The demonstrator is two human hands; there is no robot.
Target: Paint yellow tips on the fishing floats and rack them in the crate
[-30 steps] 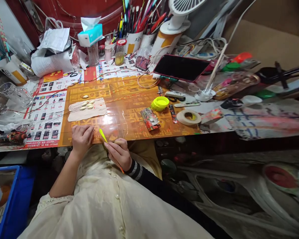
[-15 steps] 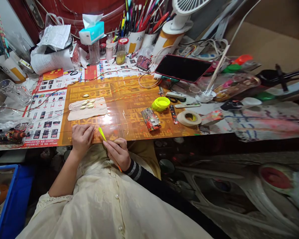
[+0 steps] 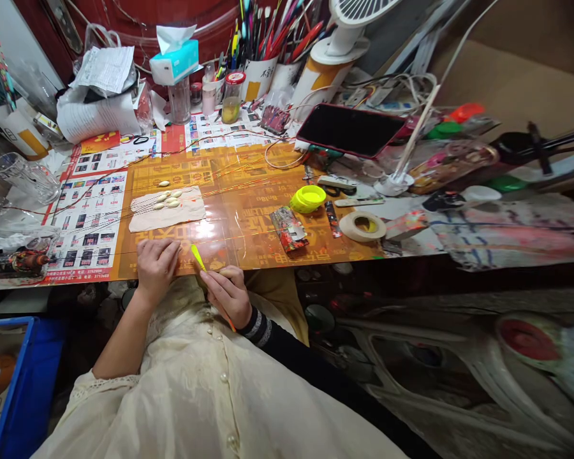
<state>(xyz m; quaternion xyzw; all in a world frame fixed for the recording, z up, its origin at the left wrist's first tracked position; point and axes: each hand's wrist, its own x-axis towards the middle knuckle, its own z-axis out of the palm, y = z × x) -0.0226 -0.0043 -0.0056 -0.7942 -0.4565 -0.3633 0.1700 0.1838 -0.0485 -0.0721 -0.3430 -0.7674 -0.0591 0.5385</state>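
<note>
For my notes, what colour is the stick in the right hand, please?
The stick is neon yellow, orange at its lower end; head view.

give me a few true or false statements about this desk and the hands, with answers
1. The right hand holds a neon yellow stick. True.
2. The left hand grips a roll of masking tape. False: it rests flat on the printed table mat, holding nothing visible; the roll of masking tape lies well off to the right.
3. Pale pod-shaped pieces lie on a beige cloth. True.
4. The tablet shows a brightly lit screen. False: its screen is dark.
</note>
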